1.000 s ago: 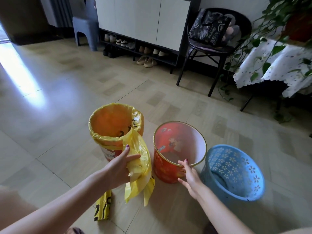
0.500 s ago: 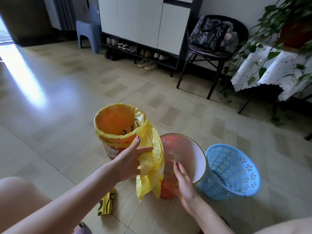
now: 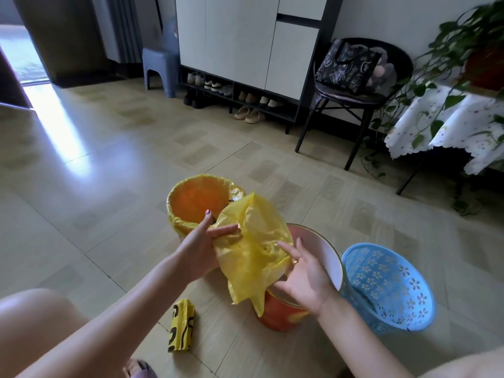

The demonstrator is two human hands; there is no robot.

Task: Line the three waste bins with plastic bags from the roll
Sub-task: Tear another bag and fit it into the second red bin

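Three waste bins stand on the tiled floor (image 3: pixel 114 186): the lined bin (image 3: pixel 191 199), the red bin (image 3: pixel 286 313) and the blue basket (image 3: pixel 392 290). Left hand (image 3: pixel 200 248) pinches a loose yellow bag (image 3: pixel 251 249) above the red bin. Right hand (image 3: pixel 305 276) has its fingers (image 3: pixel 286 248) spread, touching the bag. The bag roll (image 3: pixel 181 330) lies on the floor near the red bin.

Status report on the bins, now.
Left hand pinching loose yellow bag; right hand open, fingers at the bag. Far bin lined; red bin and blue bin bare. Roll on floor. Nothing blocking.
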